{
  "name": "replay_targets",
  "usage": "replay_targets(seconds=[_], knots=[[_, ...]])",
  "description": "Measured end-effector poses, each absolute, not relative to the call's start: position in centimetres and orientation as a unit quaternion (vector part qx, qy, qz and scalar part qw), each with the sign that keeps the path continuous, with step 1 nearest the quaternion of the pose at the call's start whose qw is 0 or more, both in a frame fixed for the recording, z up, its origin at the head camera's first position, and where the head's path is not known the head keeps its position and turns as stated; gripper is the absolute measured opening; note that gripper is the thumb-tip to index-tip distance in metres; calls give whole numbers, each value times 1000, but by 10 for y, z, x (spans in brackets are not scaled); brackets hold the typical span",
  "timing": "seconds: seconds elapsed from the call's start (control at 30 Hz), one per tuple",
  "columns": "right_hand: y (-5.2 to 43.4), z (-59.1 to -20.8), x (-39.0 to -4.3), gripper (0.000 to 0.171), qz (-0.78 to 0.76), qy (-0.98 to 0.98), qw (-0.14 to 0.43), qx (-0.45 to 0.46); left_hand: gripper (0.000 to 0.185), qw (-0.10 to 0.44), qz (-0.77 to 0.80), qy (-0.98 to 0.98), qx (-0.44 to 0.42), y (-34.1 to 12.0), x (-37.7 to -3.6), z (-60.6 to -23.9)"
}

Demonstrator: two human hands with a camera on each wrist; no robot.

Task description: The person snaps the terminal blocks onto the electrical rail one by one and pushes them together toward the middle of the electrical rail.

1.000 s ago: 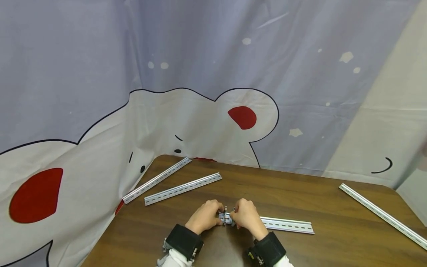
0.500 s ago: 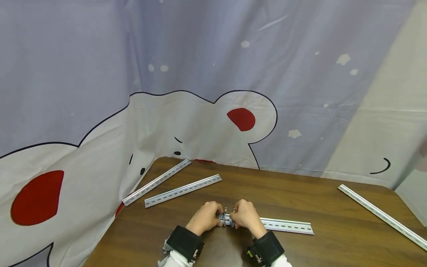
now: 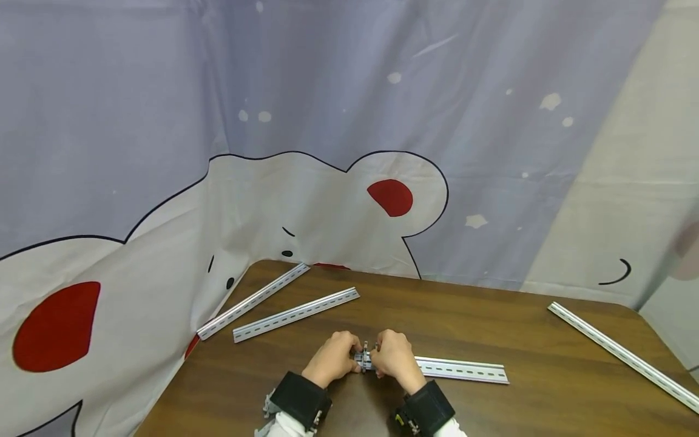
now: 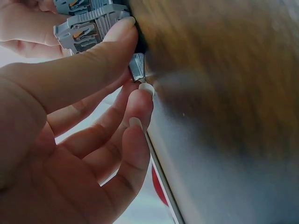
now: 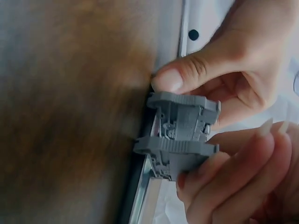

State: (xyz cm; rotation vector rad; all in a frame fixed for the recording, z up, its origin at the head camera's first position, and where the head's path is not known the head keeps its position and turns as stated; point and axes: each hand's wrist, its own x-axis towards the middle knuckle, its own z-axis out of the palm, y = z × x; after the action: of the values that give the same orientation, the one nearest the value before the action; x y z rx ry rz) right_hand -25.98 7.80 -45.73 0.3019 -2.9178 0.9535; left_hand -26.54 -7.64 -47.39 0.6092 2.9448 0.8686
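Note:
A silver slotted DIN rail (image 3: 461,369) lies on the table in front of me. Two grey terminal blocks sit side by side near its left end. My left hand (image 3: 332,358) grips the rail's end, its thumb against the outer terminal block (image 5: 184,100) in the right wrist view. With curled fingers, my right hand (image 3: 395,358) pinches the inner terminal block (image 5: 175,145). A narrow gap shows between the blocks there. From the left wrist, the rail's end (image 4: 137,67) pokes out below my thumb; the right fingers are partly hidden behind the blocks.
Two more DIN rails, one (image 3: 253,300) at the table's back left edge and one (image 3: 297,314) beside it, lie slanted. Another rail (image 3: 622,355) runs diagonally along the right side of the wooden table (image 3: 464,315). A printed curtain (image 3: 327,200) hangs behind.
My right hand has shifted slightly left with its terminal block, narrowing the gap to the outer one. The left hand stays at the rail's end. The head view has turned a little.

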Motion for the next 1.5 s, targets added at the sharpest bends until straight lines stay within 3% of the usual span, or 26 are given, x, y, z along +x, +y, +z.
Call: replay_targets(seconds=[0.3, 0.5, 0.77, 1.13, 1.23, 1.4, 1.5], knots=[[84, -455, -261, 28, 359, -925, 6, 123, 26, 7, 278, 942, 186, -76, -264, -469], [80, -456, -260, 27, 358, -925, 22, 124, 25, 7, 285, 942, 179, -77, -262, -470], [80, -457, -258, 29, 365, -927, -28, 84, 26, 14, 263, 946, 190, -81, -259, -469], [82, -454, -258, 33, 341, -937, -14, 77, 21, 12, 206, 959, 192, -93, -247, -449], [85, -451, -258, 38, 337, -939, -22, 72, 22, 41, 206, 964, 165, -101, -235, -442], [91, -444, -258, 40, 349, -935, -35, 63, 31, 144, 191, 966, 102, -116, -213, -435], [95, -439, -257, 42, 355, -932, -37, 59, 42, 164, 175, 968, 77, -122, -204, -433]])
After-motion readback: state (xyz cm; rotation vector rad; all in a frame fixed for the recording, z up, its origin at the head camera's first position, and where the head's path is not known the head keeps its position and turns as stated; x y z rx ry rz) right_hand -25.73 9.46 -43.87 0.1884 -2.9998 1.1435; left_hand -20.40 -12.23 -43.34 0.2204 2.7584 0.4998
